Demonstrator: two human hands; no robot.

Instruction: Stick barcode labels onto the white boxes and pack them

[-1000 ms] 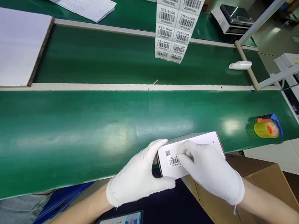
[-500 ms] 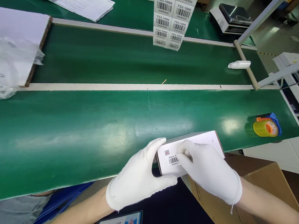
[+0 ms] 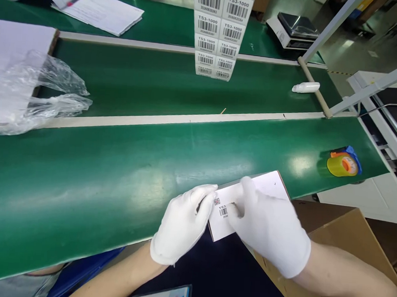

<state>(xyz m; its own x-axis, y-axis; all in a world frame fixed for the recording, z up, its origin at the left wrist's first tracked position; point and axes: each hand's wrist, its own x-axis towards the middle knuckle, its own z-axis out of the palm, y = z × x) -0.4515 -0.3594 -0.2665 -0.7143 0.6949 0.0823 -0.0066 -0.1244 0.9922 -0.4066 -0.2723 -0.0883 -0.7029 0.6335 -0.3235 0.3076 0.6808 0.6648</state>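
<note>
Box (image 3: 265, 185) likely light, stiff; hold by end edges. Left hand (image 3: 183, 223), nearly closed, pinches left end; right hand (image 3: 271, 227), half-curled, touches label (image 3: 223, 211).

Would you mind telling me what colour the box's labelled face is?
White, with dark print; the box shows best in the head view.

A factory packing station: green workbench (image 3: 133, 162), barcode label strip (image 3: 222, 38), tape roll (image 3: 339, 166), cardboard carton (image 3: 343, 235).

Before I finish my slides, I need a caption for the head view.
Gloved left hand holds a white box; gloved right hand partly covers its barcode label.
</note>
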